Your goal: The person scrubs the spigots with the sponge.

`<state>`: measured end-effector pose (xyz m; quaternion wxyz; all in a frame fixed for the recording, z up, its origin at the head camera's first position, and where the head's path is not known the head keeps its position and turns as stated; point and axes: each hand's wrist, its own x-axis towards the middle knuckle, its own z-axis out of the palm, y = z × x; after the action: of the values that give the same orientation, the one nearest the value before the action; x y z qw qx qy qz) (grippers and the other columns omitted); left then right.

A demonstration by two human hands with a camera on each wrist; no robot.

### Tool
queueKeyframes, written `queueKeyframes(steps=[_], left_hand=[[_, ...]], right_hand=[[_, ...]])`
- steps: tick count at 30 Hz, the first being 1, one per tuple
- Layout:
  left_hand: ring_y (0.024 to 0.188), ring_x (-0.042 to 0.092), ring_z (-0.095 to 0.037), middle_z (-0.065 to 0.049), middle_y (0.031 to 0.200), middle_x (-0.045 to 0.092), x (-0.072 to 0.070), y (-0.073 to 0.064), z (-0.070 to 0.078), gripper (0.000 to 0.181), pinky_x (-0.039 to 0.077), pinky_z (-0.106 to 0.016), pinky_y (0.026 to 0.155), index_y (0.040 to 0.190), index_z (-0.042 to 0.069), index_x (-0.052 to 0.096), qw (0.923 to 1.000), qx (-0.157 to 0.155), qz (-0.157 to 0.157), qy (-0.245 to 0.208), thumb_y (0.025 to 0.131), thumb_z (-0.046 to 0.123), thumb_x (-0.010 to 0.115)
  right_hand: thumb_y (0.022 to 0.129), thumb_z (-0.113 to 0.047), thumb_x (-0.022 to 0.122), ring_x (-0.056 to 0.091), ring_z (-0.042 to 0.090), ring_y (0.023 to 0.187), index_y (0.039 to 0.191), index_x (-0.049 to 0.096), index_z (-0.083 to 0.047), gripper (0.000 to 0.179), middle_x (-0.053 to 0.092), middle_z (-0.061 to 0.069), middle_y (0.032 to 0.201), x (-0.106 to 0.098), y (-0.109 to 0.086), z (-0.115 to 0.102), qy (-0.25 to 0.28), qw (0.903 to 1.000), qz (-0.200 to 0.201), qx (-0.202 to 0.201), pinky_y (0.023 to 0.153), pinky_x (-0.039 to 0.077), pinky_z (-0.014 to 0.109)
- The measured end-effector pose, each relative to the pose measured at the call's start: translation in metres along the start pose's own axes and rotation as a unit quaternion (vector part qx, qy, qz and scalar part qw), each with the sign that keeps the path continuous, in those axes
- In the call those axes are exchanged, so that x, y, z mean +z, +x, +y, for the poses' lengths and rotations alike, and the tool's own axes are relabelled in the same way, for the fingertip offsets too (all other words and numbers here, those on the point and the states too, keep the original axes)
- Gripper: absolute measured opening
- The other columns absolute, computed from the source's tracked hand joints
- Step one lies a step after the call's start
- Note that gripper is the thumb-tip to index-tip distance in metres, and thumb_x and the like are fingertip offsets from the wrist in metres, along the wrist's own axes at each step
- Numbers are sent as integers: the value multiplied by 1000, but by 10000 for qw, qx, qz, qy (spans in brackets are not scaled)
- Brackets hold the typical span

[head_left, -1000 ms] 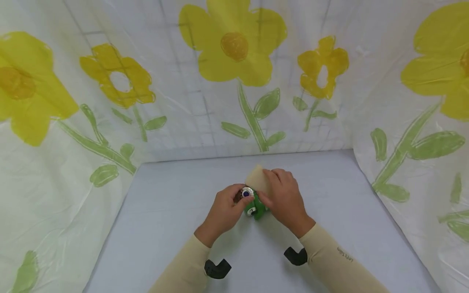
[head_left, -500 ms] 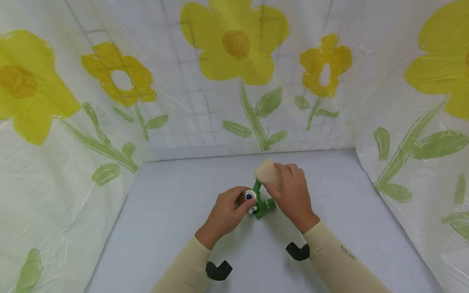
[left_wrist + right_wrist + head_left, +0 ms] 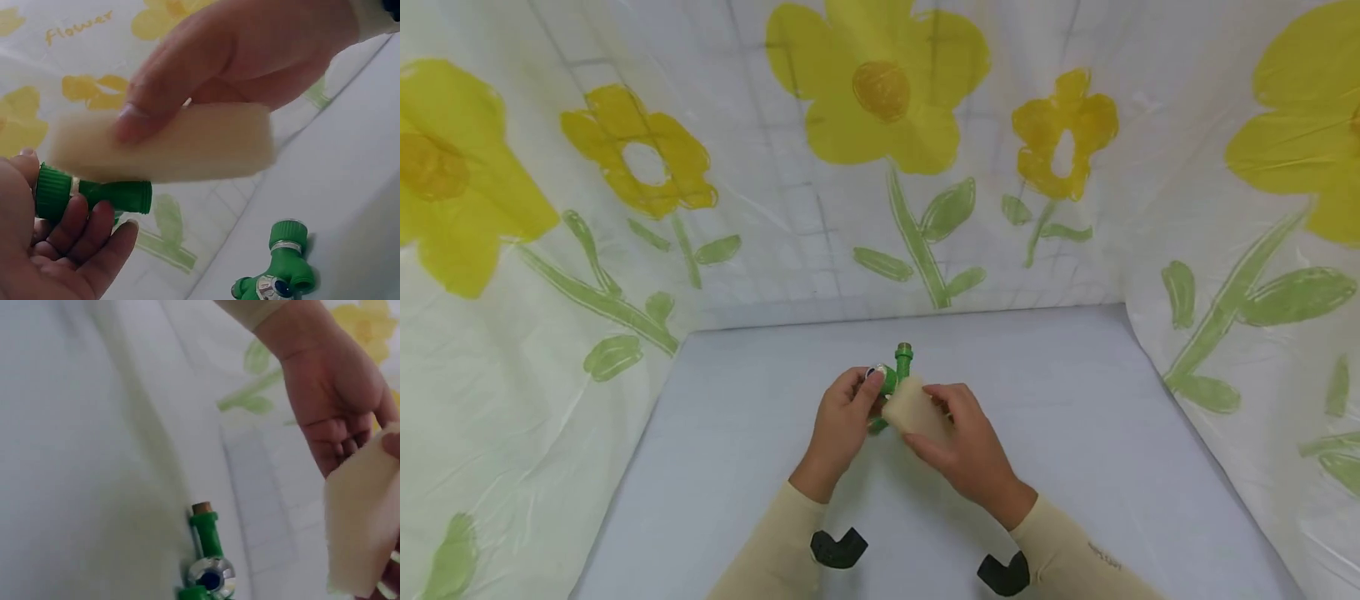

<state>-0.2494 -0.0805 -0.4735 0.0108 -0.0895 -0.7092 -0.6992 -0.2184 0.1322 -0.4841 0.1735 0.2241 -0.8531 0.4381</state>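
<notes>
My left hand [image 3: 838, 425] grips a green valve [image 3: 903, 362] with a brass-coloured threaded tip and a silver knob. Its ribbed collar and outlet [image 3: 128, 197] show beside my fingers in the left wrist view. With my right hand [image 3: 973, 454] I hold a thick cream sponge [image 3: 917, 410] between thumb and fingers. In the head and left wrist views the sponge overlaps the held valve and covers part of it. Another green valve [image 3: 289, 259] lies on the table under the hands, its silver and blue knob [image 3: 212, 575] showing in the right wrist view.
A pale grey table [image 3: 737, 400] lies under both hands. White sheets [image 3: 775, 283] painted with yellow flowers close off its back and sides. Black curved pieces [image 3: 838, 548] stick out from both beige sleeves [image 3: 775, 542].
My right hand has brought the sponge from behind and right of the valve down to its near side. My left hand has shifted slightly left and away, turning the valve so its stem points away.
</notes>
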Motion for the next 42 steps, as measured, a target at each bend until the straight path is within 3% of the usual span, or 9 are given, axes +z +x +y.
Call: queueKeyframes(steps=[3,7,15,21,24,27,32,36,42], left_hand=[[97,65,-24,-9,103,68,-4,3,1,41,59,-33,77,110,5,67,9998,-173,31,28,113,45,62],[101,64,-26,-10,108,66,-11,4,3,37,56,-35,73,111,5,63,9985,-389,-346,-166,115,42,59],[98,73,-34,-20,110,70,-11,3,2,31,65,-43,85,139,-1,57,9947,-400,-487,-816,113,13,51],[100,71,-28,-18,122,70,-2,0,-3,33,62,-34,82,141,6,65,9918,-530,-456,-1074,115,22,53],[98,73,-34,-22,119,73,-2,1,-4,30,63,-35,81,138,4,62,9907,-458,-321,-1240,115,24,55],[98,75,-37,-26,116,75,-3,2,-4,29,64,-38,84,135,2,59,9885,-399,-301,-1426,116,23,53],[99,76,-31,-29,120,74,-2,1,-3,34,64,-38,85,136,0,56,9831,-375,-413,-1743,117,29,53],[97,76,-27,-24,120,74,1,1,-3,30,64,-40,85,133,1,56,9798,-398,-262,-1944,116,26,58],[96,75,-27,-22,124,70,3,-1,-3,26,64,-42,85,131,-1,61,9792,-236,-626,-1917,113,19,61]], right_hand=[[87,-22,95,56,21,112,143,58,-4,69,60,6,128,3,1,-5,-361,9975,24,-608,83,56,42],[84,-24,97,56,26,115,143,59,-4,72,61,10,129,2,7,-8,-796,9915,210,-1011,84,56,46],[77,-18,101,57,38,110,135,62,2,72,61,17,124,-5,6,5,-1838,9751,607,-1085,88,54,53],[79,-17,97,59,39,110,138,62,4,72,60,20,123,-1,6,6,-2011,9608,647,-1794,86,54,58],[77,-13,98,59,40,108,136,62,4,72,60,20,122,-5,8,14,-2229,9546,862,-1781,84,54,58],[74,-10,99,58,42,106,133,62,5,71,59,21,120,-12,8,26,-2343,9552,1108,-1429,85,52,59],[85,-17,90,56,43,108,137,61,7,64,59,23,122,-14,5,28,-2007,9665,1088,-1171,90,51,59],[84,-17,90,56,42,111,138,61,7,66,60,22,123,-12,4,19,-1656,9709,1148,-1292,90,51,55],[78,-13,97,56,43,113,140,60,5,75,59,23,125,-11,8,19,-1768,9645,1069,-1645,88,54,57]])
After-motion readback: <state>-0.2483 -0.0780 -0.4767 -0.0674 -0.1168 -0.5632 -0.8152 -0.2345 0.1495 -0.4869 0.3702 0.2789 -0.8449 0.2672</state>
